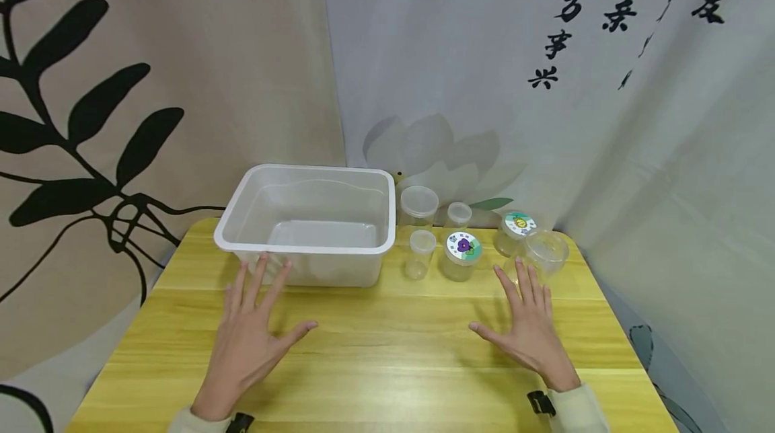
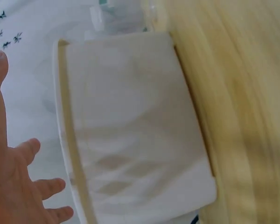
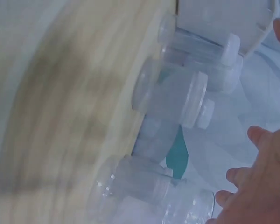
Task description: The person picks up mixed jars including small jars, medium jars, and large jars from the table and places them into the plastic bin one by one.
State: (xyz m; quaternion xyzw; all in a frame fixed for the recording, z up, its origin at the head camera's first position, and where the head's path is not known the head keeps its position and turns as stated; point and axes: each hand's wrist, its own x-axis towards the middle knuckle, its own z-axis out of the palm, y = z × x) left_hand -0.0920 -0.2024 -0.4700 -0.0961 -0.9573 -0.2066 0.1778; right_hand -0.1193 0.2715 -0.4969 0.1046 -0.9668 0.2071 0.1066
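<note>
Tub (image 1: pixel 339 267) in white plastic stands upright at the back left of the worktop (image 1: pixel 387 359), its mouth facing up, its long axis running left to right and one long wall turned towards me. Just right of it, six clear jars stand with their tops up and their axes vertical: a wide jar (image 1: pixel 419 206) and a narrow jar (image 1: pixel 459 215) behind, a slim jar (image 1: pixel 420 255) and a purple-label jar (image 1: pixel 463 258) in front, then a yellow-label jar (image 1: pixel 516 231) and a clear jar (image 1: pixel 547 251) farther right. My left hand (image 1: pixel 247 335) is spread wide, thumb pointing inward and holding nothing; its fingertips lie in front of the tub's near wall, and finger shadows fall on that wall. I cannot tell whether they touch it. My right hand (image 1: pixel 528 329) is spread too, grasping nothing, its fingertips near the clear jar; contact there is unclear. Light sleeves (image 1: pixel 579 409) cover my wrists.
</note>
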